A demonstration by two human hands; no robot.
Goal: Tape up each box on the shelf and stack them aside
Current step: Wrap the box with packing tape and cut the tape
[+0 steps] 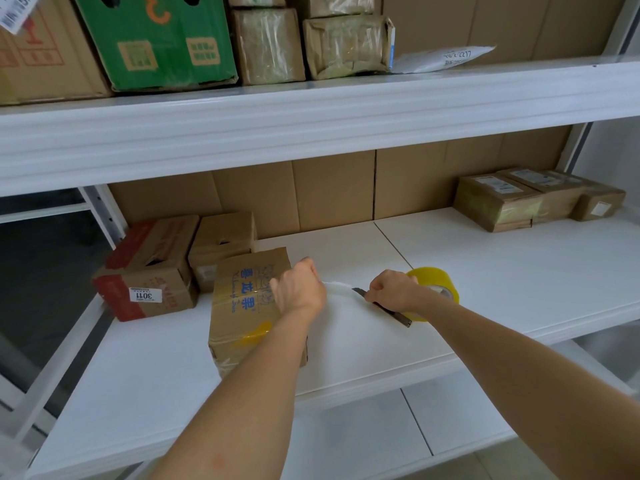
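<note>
Box point(242, 306) on the white shelf point(485, 282), a strip of tape point(341, 292) stretched from it toward the roll point(437, 285).

The box with blue print stands near the shelf's front edge, left of centre, a yellowish tape patch on its near top edge. The left hand point(298, 289) rests over the box's right top edge, fingers curled and pinching the strip's end there. The right hand point(393, 290) is clenched around a dark knife point(388, 308) whose tip meets the strip; the roll sits just behind this hand, though whether the fingers also hold it I cannot tell. Left of the box, touching or nearly so, stand a red-and-brown carton point(149, 271) and a plain carton point(223, 245). Well apart, at the far right of the shelf, taped parcels point(536, 199) sit together. The upper shelf point(311, 109) bears a green box point(156, 39) and wrapped packages point(311, 43).
</note>
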